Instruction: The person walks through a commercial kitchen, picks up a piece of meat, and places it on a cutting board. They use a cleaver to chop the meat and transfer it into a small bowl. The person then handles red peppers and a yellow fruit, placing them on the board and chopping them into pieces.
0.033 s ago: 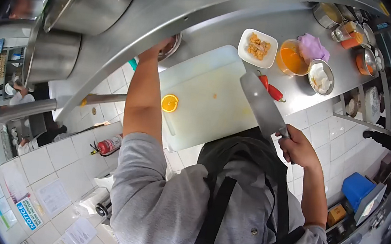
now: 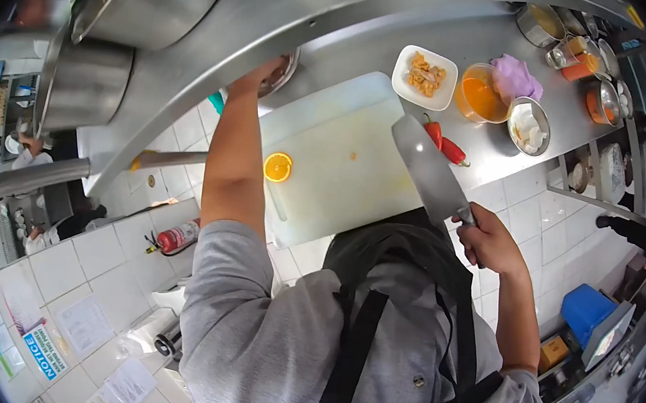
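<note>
My right hand (image 2: 490, 241) is wrapped round the handle of a broad cleaver (image 2: 430, 169). Its blade points away from me, over the right edge of the white cutting board (image 2: 336, 156). An orange half (image 2: 278, 167) lies cut side up at the board's left edge, and a small orange scrap (image 2: 353, 157) is near the middle. My left arm stretches forward to a metal bowl (image 2: 282, 79) beyond the board's far left corner. The shelf edge partly covers my left hand (image 2: 254, 76) there, and its fingers are hidden. Two red chillies (image 2: 445, 145) lie just right of the blade.
On the steel counter stand a white dish of orange-brown pieces (image 2: 413, 93), a tub of orange liquid (image 2: 482, 100), a purple cloth (image 2: 517, 76) and a bowl of white pieces (image 2: 529, 133). A steel shelf with large pots (image 2: 155, 3) overhangs the left. A fire extinguisher (image 2: 177, 237) is below left.
</note>
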The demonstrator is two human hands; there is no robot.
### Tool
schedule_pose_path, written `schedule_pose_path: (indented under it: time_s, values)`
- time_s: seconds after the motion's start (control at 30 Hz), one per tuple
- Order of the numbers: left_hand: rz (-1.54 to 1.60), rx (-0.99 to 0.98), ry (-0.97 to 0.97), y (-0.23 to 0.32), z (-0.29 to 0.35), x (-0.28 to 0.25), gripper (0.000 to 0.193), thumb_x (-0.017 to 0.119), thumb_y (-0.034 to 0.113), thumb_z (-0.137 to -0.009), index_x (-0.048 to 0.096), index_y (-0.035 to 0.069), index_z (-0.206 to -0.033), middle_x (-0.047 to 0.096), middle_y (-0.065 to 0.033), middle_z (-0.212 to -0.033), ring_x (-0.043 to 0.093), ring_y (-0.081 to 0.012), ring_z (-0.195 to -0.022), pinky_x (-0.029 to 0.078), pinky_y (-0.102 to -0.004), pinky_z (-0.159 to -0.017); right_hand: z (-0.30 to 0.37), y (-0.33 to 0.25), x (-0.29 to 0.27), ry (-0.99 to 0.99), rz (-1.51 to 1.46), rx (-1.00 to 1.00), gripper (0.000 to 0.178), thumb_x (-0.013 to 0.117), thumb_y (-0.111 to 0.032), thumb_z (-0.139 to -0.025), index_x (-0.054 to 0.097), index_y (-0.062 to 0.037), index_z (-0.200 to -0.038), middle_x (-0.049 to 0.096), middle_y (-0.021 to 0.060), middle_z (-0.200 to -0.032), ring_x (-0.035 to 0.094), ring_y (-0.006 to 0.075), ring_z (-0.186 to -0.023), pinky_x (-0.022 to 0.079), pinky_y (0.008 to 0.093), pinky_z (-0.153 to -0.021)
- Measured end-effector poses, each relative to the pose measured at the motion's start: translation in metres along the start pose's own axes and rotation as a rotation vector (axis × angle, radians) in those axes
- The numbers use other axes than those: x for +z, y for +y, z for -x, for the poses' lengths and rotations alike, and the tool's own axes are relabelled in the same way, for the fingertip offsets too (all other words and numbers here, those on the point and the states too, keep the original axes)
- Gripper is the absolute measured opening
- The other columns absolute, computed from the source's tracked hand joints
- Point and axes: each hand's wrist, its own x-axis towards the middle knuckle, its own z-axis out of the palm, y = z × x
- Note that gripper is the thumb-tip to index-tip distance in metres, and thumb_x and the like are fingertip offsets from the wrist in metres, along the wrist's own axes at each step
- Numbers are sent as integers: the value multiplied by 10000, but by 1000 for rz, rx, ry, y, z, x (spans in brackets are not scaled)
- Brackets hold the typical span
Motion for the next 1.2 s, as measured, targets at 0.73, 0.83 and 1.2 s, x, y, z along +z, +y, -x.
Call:
schedule_pose_path:
  time_s: [0.73,0.83,1.2]
  values:
    - [432,396,68,54,296,89,631,885,225,-689,669,79,-1263,646,-104,-1289,554,-329,-1245,428,-486,-1034,-21,-8,62,29,879,-310,245,600,-152,-1005,588,2,-1195,701,248,-901,696,416,-812,545,511,-761]
    - [420,416,11,55,289,96,584,869,207,-691,670,63,-1220,665,-97,-1232,578,-326,-1211,450,-483,-1004,-24,-9,78,46,1042,-196,270,601,-156,-1001,545,18,-1198,731,304,-1014,709,504,-1007,534,597,-874]
    - [351,441,-6,58,286,101,569,888,232,-678,672,50,-1171,674,-106,-1170,598,-320,-1192,469,-476,-971,-131,6,147,186,1000,-339,281,580,-147,-1016,545,31,-1231,738,300,-951,731,502,-944,566,604,-866]
